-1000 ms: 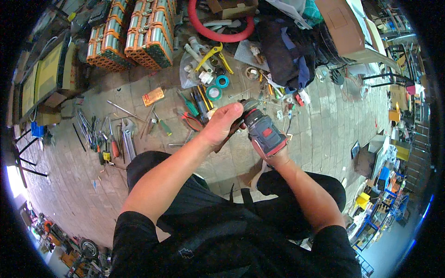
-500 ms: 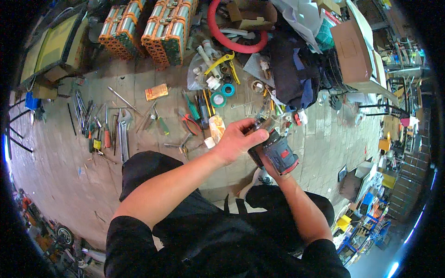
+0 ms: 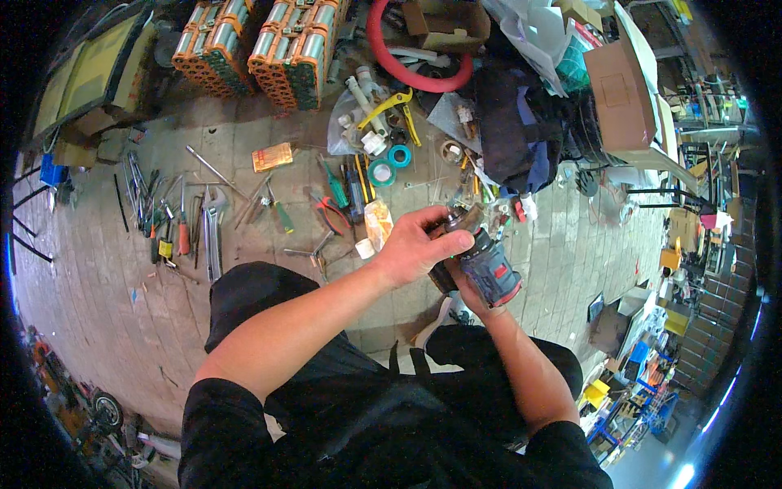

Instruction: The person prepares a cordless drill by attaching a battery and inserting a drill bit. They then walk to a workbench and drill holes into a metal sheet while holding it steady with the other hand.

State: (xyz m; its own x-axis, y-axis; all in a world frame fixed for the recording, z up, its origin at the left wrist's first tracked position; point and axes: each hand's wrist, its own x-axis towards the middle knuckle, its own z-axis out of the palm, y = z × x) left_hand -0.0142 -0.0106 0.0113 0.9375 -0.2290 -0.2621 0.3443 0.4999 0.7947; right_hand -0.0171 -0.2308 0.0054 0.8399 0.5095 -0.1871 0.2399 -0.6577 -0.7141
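Observation:
A dark grey and red cordless drill (image 3: 489, 269) is held over my lap, its front end pointing up and away from me. My right hand (image 3: 466, 287) grips its body from underneath and is mostly hidden by it. My left hand (image 3: 419, 243) closes around the drill's chuck at the front end. I sit on the paved floor in black clothes, knees apart.
Pliers, screwdrivers and wrenches (image 3: 208, 228) lie scattered on the paving in front of me. Orange battery cell packs (image 3: 261, 45) stand at the back, beside a red hoop (image 3: 411, 61), tape rolls (image 3: 381, 171), dark cloth (image 3: 513, 122) and a cardboard box (image 3: 619, 90).
The view has shifted a little, so the floor clutter sits higher in the picture. Both hands keep hold of the drill, and the left hand stays on its front end.

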